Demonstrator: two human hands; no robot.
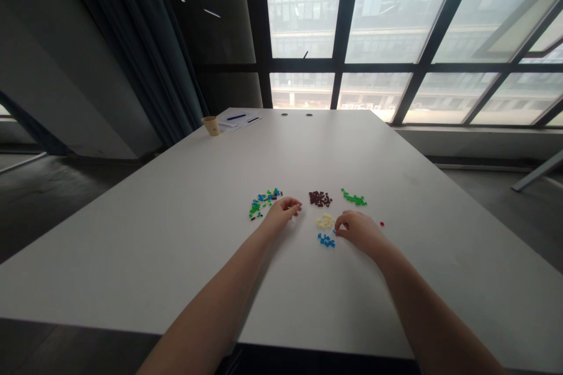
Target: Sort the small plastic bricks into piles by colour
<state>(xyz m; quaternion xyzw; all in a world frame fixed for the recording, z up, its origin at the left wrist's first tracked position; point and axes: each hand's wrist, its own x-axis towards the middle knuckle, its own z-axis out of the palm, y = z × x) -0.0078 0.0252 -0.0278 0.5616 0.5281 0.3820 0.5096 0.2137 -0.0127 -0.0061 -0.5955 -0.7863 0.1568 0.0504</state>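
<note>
Small coloured beads lie in groups on the white table (176,234). A mixed pile (263,201) of green, blue and dark beads sits at the left, and my left hand (284,212) rests beside it with fingers curled in a pinch. Further right are a dark brown pile (319,198), a green pile (354,198), a pale yellow pile (325,221) and a blue pile (326,240). My right hand (359,231) lies between the yellow and blue piles, fingers curled, fingertips at the blue beads. A single red bead (382,224) lies just right of it.
At the table's far left corner stand a tan cup (212,125) and papers with a blue pen (237,119). Two small dark round spots (297,114) mark the far edge. Large windows rise behind; dark curtains hang at the left.
</note>
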